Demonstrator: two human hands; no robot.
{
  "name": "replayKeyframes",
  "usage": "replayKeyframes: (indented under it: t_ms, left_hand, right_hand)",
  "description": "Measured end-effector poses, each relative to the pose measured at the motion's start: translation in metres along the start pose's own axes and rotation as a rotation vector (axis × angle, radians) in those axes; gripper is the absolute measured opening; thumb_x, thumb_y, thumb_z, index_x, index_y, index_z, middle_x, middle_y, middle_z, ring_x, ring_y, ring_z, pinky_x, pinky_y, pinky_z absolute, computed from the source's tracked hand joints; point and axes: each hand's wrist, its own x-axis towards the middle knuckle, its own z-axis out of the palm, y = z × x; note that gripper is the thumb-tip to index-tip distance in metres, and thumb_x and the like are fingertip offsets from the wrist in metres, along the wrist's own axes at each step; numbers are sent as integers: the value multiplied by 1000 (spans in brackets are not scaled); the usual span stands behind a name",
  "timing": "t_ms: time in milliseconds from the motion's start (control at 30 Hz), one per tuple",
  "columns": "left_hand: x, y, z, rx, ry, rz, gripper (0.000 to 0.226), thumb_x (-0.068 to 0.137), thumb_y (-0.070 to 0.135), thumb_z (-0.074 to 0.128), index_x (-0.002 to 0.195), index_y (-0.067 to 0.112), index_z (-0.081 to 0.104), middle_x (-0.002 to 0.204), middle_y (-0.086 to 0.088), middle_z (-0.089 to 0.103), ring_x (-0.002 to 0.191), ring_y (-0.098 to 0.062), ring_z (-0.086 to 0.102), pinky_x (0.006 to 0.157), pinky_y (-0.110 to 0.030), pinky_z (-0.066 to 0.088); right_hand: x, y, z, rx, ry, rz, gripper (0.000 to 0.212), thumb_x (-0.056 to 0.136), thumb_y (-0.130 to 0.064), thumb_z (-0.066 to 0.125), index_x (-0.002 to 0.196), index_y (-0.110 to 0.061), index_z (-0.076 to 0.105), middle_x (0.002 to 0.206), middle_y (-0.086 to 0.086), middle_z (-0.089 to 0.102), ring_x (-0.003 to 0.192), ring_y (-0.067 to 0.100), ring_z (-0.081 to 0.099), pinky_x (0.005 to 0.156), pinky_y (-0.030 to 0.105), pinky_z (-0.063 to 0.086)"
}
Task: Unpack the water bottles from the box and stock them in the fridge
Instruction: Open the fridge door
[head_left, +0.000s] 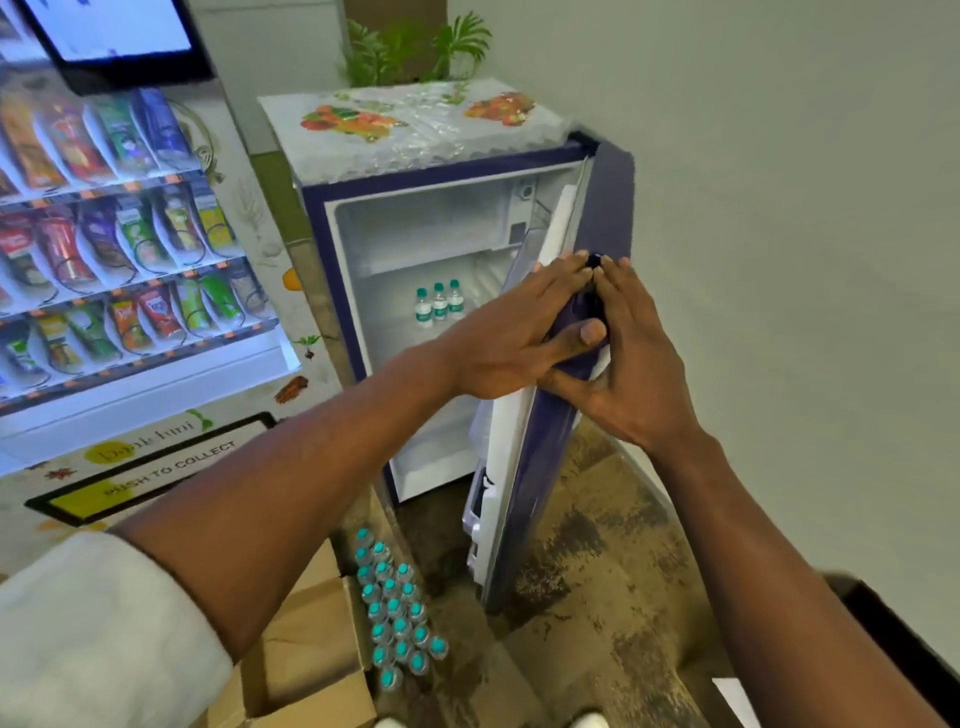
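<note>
The left hand (519, 322) and the right hand (634, 358) meet on the free edge of the door (613, 208). The left hand's fingers lie nearly straight along the white inner side, and its thumb wraps over onto the blue face. The right hand's fingers lie flat on the blue outer face, with its thumb hooked across the edge just below the left thumb. Together they clasp the door between them, fingertips almost touching.

The door stands open, swung toward the wall (779, 156) beyond the right hand. Just left of the left hand, inside the fridge (322, 234), three bottles (439, 304) stand upright together on a shelf. Below the left forearm, well under both hands, a cluster of teal-capped bottles (397, 613) stands on the floor (597, 571). The open cardboard box (306, 649) is right beside the cluster, on its left.

Far left of the hands is a lit vending machine (114, 234) with rows of snack packets. Above the hands, a patterned plastic cover (415, 124) lies on the fridge top, with a plant (415, 47) behind it.
</note>
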Motion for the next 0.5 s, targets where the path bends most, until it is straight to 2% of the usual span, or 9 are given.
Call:
replayKeyframes:
  t_ms: [200, 400, 500]
  left_hand:
    - [42, 26, 37, 75, -17, 54, 95, 100, 75, 20, 170, 11, 10, 178, -2, 4, 163, -9, -4, 134, -39, 3]
    - [103, 43, 70, 148, -17, 64, 93, 101, 77, 16, 170, 15, 12, 178, 0, 8, 163, -8, -5, 134, -40, 1]
    - [136, 54, 82, 156, -37, 49, 84, 104, 69, 21, 170, 18, 13, 178, 2, 10, 163, -6, -3, 134, -41, 3]
  right_hand:
    - [-24, 52, -47, 12, 62, 16, 109, 82, -79, 62, 162, -10, 32, 170, 1, 29, 159, 16, 23, 123, 43, 38]
    - [-44, 110, -91, 17, 51, 32, 98, 86, -66, 67, 159, -9, 38, 168, 3, 32, 157, 19, 28, 122, 45, 39]
    - [-56, 136, -113, -32, 56, 58, 91, 90, -64, 63, 158, -10, 40, 168, 2, 33, 157, 19, 28, 121, 47, 40]
